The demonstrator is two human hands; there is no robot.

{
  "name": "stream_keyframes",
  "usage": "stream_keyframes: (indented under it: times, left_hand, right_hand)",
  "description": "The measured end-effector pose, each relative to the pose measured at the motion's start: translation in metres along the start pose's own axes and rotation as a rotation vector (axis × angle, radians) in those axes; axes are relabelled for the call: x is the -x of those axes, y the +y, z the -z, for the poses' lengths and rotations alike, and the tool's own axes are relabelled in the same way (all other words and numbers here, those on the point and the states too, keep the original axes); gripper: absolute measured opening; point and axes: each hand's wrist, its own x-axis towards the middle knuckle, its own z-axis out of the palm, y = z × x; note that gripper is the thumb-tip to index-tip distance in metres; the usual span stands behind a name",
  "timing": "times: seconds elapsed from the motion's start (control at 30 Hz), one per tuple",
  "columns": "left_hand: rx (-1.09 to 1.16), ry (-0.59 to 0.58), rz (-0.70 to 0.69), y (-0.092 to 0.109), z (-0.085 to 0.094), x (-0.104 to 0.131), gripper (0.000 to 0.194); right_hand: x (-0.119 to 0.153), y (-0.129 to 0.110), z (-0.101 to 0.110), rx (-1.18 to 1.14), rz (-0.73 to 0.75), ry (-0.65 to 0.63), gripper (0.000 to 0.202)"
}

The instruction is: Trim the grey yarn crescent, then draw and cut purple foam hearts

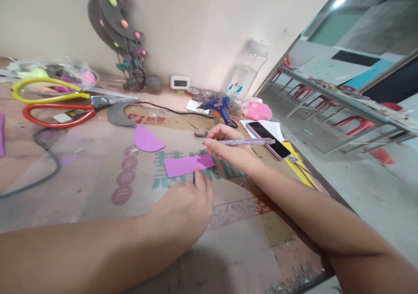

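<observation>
A purple rectangular piece (183, 165) lies flat on the covered tabletop (94, 172). My left hand (187, 202) is at its lower edge, fingers bent and pressed down; a small dark thing shows by the fingertips, too hidden to name. Just beyond the right end of the piece, my right hand (225, 143) pinches a light purple pen (251, 141), its tip pointing left. A purple half-round piece (148, 139) rests to the upper left of the rectangle.
Large scissors (98, 101) with yellow and red handles lie at the left. Toward the wall are a small clock (180, 82), a blue glue gun (219, 106) and a water bottle (244, 72). A phone (267, 139) lies right of my right hand.
</observation>
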Motion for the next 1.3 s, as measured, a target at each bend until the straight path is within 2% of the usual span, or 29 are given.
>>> stream_keyframes:
  times: [0.17,0.4,0.53,0.63,0.73,0.83,0.93,1.13,1.3]
  left_hand:
    - [0.001,-0.053,-0.008,0.0,0.002,-0.002,0.041]
    - [-0.011,0.069,0.025,0.003,-0.009,0.0,0.036]
    - [0.003,0.062,0.013,0.003,-0.012,0.001,0.039]
    - [-0.013,0.077,0.008,0.002,-0.012,0.001,0.039]
    - [-0.048,0.167,0.017,0.0,-0.014,0.001,0.036]
    - [-0.045,0.216,0.001,-0.001,-0.015,0.001,0.035]
    - [-0.046,0.213,-0.003,0.0,-0.016,0.003,0.035]
    - [-0.096,0.232,0.018,0.005,-0.02,0.006,0.034]
    - [-0.059,0.184,0.051,0.007,-0.017,0.004,0.035]
  right_hand:
    - [0.008,0.005,0.003,0.123,-0.037,-0.061,0.029]
    - [0.005,0.015,-0.008,0.232,0.01,0.017,0.032]
    - [0.003,0.019,-0.009,0.279,0.071,0.051,0.032]
    - [0.004,0.017,-0.009,0.272,0.1,0.071,0.031]
    - [0.007,0.012,-0.009,0.181,0.111,0.088,0.03]
    - [0.007,0.012,-0.009,0.116,0.067,0.02,0.032]
    - [0.006,0.018,-0.008,0.165,0.066,-0.014,0.033]
    - [0.005,0.021,-0.009,0.292,0.165,0.023,0.03]
    - [0.005,0.02,-0.01,0.315,0.145,0.036,0.03]
